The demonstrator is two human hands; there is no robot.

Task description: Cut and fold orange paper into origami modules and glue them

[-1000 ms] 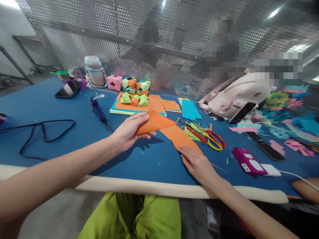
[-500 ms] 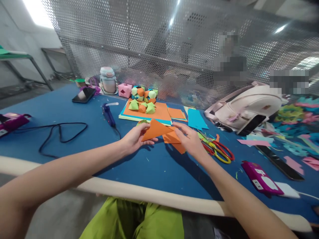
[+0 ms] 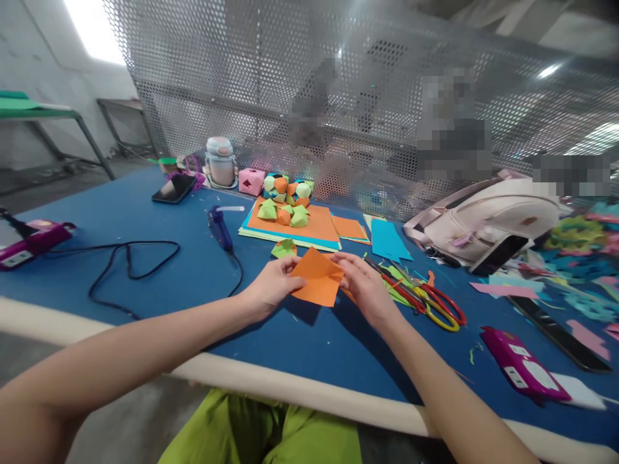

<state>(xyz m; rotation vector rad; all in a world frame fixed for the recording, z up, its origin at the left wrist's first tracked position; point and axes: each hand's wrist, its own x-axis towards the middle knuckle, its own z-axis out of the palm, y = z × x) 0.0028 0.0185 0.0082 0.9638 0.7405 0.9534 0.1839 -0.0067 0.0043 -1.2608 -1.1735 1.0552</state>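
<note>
Both of my hands hold a creased square of orange paper (image 3: 320, 283) just above the blue table. My left hand (image 3: 271, 287) pinches its left edge, thumb on top. At the right edge, my right hand (image 3: 365, 287) is closed on the paper, and a bit of orange shows under its fingers. Just behind the paper lies a small green folded paper piece (image 3: 284, 249). Two pairs of scissors, one with red handles (image 3: 447, 306) and one with yellow handles (image 3: 441, 317), rest on green scraps to the right of my right hand.
Farther back, folded green and orange pieces sit on stacked orange sheets (image 3: 316, 222), near a pink paper cube (image 3: 251, 182) and a bottle (image 3: 221, 162). A blue glue gun (image 3: 220, 229) with its cord lies left. A pale backpack (image 3: 503, 212) and a magenta power strip (image 3: 525, 364) are at right.
My right hand has come up from the table to the paper in my left hand. The folded orange triangle is now opened out into a square between both hands. The view has shifted left.
</note>
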